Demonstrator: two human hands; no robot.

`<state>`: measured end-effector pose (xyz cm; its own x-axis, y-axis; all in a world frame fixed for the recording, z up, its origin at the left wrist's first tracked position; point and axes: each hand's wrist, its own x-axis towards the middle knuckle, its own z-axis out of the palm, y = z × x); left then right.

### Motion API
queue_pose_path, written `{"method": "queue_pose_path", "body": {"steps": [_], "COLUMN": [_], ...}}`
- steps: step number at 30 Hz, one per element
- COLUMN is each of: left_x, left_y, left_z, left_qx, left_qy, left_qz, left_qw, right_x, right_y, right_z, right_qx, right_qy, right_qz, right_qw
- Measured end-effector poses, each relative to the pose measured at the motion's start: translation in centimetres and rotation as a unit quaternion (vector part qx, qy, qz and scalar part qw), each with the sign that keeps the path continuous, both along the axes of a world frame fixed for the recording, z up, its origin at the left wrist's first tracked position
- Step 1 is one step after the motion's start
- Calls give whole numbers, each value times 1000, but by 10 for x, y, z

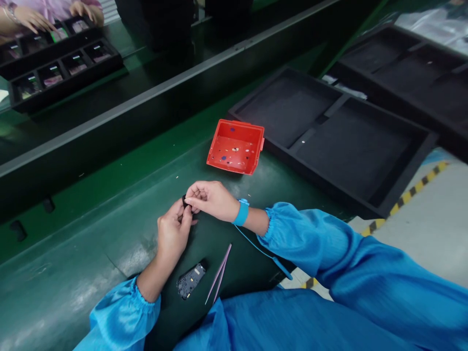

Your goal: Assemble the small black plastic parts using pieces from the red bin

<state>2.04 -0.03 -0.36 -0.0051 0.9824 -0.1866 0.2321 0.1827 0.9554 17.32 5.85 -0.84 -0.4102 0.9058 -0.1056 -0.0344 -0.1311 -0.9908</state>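
Between my two hands is a small black part (185, 201), mostly hidden by the fingers; its exact kind does not show. My left hand (173, 229) pinches it from below. From the upper right, my right hand (212, 199) grips the same part, with a blue band around its wrist. Below the hands lies a dark circuit board (191, 281) on the green mat. A pair of pink tweezers (219, 274) rests just right of the board, its tips pointing toward me.
A red bin (236, 151) with tiny scraps stands beyond my hands. Large black trays (343, 136) lie to the right. Two small black pieces (48, 204) sit at the left. Across a raised ledge (161, 90), another person's hands (34, 19) work over black compartment trays (66, 73).
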Motion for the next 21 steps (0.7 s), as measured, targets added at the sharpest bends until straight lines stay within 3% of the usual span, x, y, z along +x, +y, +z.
{"method": "queue_pose_path", "body": {"steps": [14,18,21], "left_x": [-1,1,2], "left_y": [-1,3,6], "left_z": [-2,1,3], "left_qx": [36,4,-29], "left_qy": [96,16,-59], "left_qz": [-6,12,22], "left_qw": [995,1000,998], "right_x": [-7,-9,-7], "right_y": [-4,-4,-2], "right_z": [-2,-4,-2], "right_qx": [98,82,115], "right_qy": [-81,-47,-46], "right_qz": [-55,-109,-183], "right_qw": [990,990,975]}}
